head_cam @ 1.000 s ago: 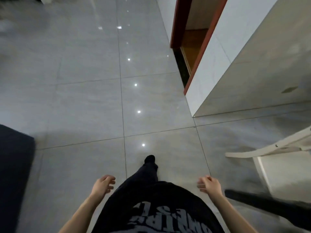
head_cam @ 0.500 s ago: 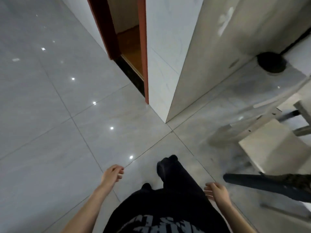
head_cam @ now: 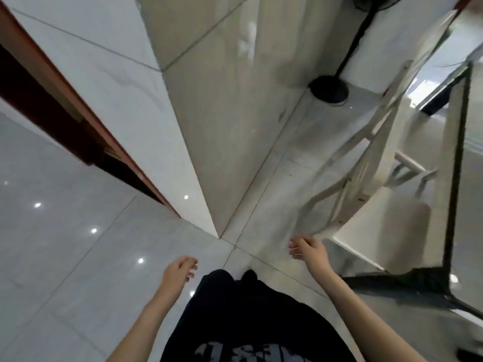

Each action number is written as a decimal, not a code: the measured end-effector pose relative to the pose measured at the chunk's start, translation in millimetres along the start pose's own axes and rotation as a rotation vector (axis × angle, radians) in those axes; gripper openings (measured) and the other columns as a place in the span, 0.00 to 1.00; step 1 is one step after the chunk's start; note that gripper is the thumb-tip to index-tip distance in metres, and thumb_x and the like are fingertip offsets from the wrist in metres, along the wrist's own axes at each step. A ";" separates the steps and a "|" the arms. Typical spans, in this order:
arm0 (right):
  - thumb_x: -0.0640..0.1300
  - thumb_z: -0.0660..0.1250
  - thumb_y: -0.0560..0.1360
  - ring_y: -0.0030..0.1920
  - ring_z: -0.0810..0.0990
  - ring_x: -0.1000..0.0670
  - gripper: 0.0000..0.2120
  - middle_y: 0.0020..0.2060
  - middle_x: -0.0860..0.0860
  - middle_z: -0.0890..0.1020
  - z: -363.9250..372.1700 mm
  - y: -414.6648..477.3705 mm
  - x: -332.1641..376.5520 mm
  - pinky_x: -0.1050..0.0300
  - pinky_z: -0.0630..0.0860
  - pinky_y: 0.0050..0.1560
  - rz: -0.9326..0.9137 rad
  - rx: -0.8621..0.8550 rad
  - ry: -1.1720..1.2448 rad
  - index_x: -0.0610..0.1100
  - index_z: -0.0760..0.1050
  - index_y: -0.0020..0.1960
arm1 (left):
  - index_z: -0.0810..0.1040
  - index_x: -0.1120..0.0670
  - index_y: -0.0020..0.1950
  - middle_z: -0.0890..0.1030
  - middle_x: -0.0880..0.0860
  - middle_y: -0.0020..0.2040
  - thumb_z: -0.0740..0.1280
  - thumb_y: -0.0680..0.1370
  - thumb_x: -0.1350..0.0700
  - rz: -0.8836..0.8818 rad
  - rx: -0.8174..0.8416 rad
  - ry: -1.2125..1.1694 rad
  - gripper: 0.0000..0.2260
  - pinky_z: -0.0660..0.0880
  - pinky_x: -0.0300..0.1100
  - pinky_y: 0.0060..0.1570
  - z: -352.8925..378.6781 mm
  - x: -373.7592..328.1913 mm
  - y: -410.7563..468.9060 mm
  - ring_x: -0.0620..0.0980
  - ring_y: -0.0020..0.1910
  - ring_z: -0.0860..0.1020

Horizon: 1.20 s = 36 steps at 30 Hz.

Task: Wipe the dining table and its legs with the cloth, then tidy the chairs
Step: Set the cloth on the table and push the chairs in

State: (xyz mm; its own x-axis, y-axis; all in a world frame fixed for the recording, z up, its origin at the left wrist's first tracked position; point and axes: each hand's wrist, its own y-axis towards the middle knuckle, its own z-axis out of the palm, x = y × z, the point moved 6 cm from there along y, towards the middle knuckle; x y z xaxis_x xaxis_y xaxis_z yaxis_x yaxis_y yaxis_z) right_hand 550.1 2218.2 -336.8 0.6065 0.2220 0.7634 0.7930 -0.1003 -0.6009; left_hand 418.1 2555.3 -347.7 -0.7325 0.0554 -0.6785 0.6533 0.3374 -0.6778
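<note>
A white wooden chair point(head_cam: 366, 163) stands at the right, its back towards me and its pale seat tucked under the dining table point(head_cam: 467, 194), whose dark-edged glossy top fills the right edge. My right hand point(head_cam: 309, 250) hangs with loosely curled fingers just below the chair's top rail, holding nothing; whether it touches the rail I cannot tell. My left hand point(head_cam: 177, 270) hangs loosely curled over the floor, empty. No cloth is in view.
A white wall corner point(head_cam: 209, 158) juts towards me at centre. A doorway with a red-brown frame point(head_cam: 86, 113) lies at the left. A black fan stand base point(head_cam: 328, 88) sits on the floor behind the chair. Grey glossy floor tiles spread at left.
The view has swung right and closer to the chair and table. My right hand has risen towards the chair's back; my left hand still hangs empty.
</note>
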 end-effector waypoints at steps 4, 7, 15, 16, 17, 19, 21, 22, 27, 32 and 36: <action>0.35 0.62 0.77 0.37 0.80 0.47 0.08 0.37 0.41 0.82 -24.3 -0.2 54.7 0.55 0.78 0.41 -0.168 -0.126 0.113 0.38 0.80 0.44 | 0.80 0.53 0.44 0.82 0.54 0.43 0.62 0.76 0.51 0.229 0.207 0.177 0.09 0.73 0.43 0.47 46.1 -115.1 31.2 0.51 0.42 0.79; 0.32 0.62 0.77 0.38 0.80 0.49 0.08 0.38 0.41 0.81 -48.7 -7.0 88.4 0.60 0.79 0.41 -0.267 -0.279 0.179 0.36 0.80 0.46 | 0.79 0.50 0.46 0.82 0.48 0.44 0.61 0.72 0.43 0.383 0.416 0.328 0.13 0.73 0.42 0.49 91.7 -186.2 43.4 0.45 0.44 0.79; 0.41 0.65 0.77 0.46 0.81 0.51 0.08 0.47 0.50 0.82 -135.1 -1.8 151.0 0.59 0.79 0.46 -0.379 -0.742 0.200 0.45 0.77 0.56 | 0.79 0.48 0.47 0.81 0.53 0.44 0.60 0.70 0.44 0.840 0.676 0.745 0.13 0.73 0.45 0.45 225.2 -338.9 64.8 0.50 0.41 0.76; 0.43 0.64 0.77 0.48 0.80 0.52 0.10 0.50 0.51 0.81 -145.4 4.5 157.0 0.59 0.79 0.47 -0.369 -0.788 0.192 0.45 0.76 0.58 | 0.79 0.53 0.51 0.79 0.53 0.45 0.60 0.72 0.48 0.889 0.695 0.765 0.14 0.71 0.43 0.44 244.8 -357.5 62.2 0.49 0.41 0.75; 0.44 0.63 0.78 0.49 0.79 0.53 0.12 0.53 0.52 0.79 -155.0 14.4 161.6 0.59 0.78 0.49 -0.357 -0.818 0.175 0.46 0.74 0.61 | 0.78 0.57 0.53 0.78 0.53 0.45 0.61 0.73 0.51 0.938 0.707 0.780 0.14 0.70 0.40 0.42 265.1 -375.9 59.7 0.49 0.41 0.75; 0.48 0.61 0.78 0.53 0.78 0.52 0.15 0.57 0.51 0.77 -171.4 39.9 169.8 0.55 0.77 0.54 -0.308 -0.853 0.129 0.47 0.72 0.64 | 0.77 0.59 0.55 0.77 0.55 0.46 0.61 0.73 0.54 1.055 0.716 0.807 0.15 0.70 0.41 0.45 306.1 -411.2 55.7 0.51 0.43 0.75; 0.51 0.58 0.77 0.56 0.77 0.48 0.18 0.58 0.48 0.77 -184.3 69.9 174.6 0.47 0.75 0.59 -0.222 -0.867 0.090 0.46 0.71 0.65 | 0.77 0.59 0.57 0.78 0.57 0.51 0.63 0.73 0.54 1.223 0.717 0.877 0.15 0.71 0.44 0.52 349.9 -442.0 52.7 0.54 0.50 0.76; 0.51 0.56 0.78 0.57 0.77 0.46 0.19 0.58 0.45 0.78 -187.3 84.1 176.2 0.44 0.74 0.60 -0.173 -0.862 0.080 0.45 0.71 0.65 | 0.76 0.58 0.59 0.78 0.57 0.54 0.65 0.74 0.55 1.302 0.706 0.920 0.15 0.70 0.45 0.55 372.5 -455.5 51.0 0.55 0.54 0.76; 0.54 0.53 0.81 0.56 0.76 0.38 0.19 0.55 0.42 0.79 -177.2 134.7 178.7 0.48 0.71 0.53 -0.037 -0.798 -0.084 0.43 0.73 0.60 | 0.75 0.53 0.63 0.76 0.54 0.61 0.63 0.75 0.52 1.545 0.688 1.046 0.17 0.67 0.47 0.65 470.3 -493.9 61.0 0.54 0.64 0.70; 0.66 0.49 0.75 0.46 0.80 0.38 0.28 0.43 0.43 0.82 -182.1 150.7 158.4 0.49 0.72 0.43 0.035 -0.935 -0.305 0.45 0.76 0.49 | 0.81 0.55 0.46 0.79 0.53 0.48 0.58 0.76 0.48 1.634 0.754 1.269 0.15 0.67 0.44 0.65 528.7 -500.4 95.2 0.53 0.60 0.73; 0.71 0.46 0.76 0.33 0.79 0.48 0.30 0.34 0.50 0.81 -182.0 159.9 146.3 0.49 0.75 0.36 -0.074 -1.001 -0.313 0.49 0.76 0.46 | 0.76 0.52 0.34 0.77 0.50 0.36 0.55 0.73 0.46 1.837 0.703 1.172 0.16 0.65 0.46 0.64 550.1 -506.0 104.7 0.52 0.46 0.74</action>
State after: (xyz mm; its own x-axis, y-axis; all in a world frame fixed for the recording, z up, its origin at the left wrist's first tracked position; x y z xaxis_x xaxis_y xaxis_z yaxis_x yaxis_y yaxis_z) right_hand 776.0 2058.1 -278.1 0.6258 0.4872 0.6091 0.5996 -0.8000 0.0238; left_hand 962.5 2045.6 -231.3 0.9370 0.2418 -0.2520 0.2796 -0.9518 0.1261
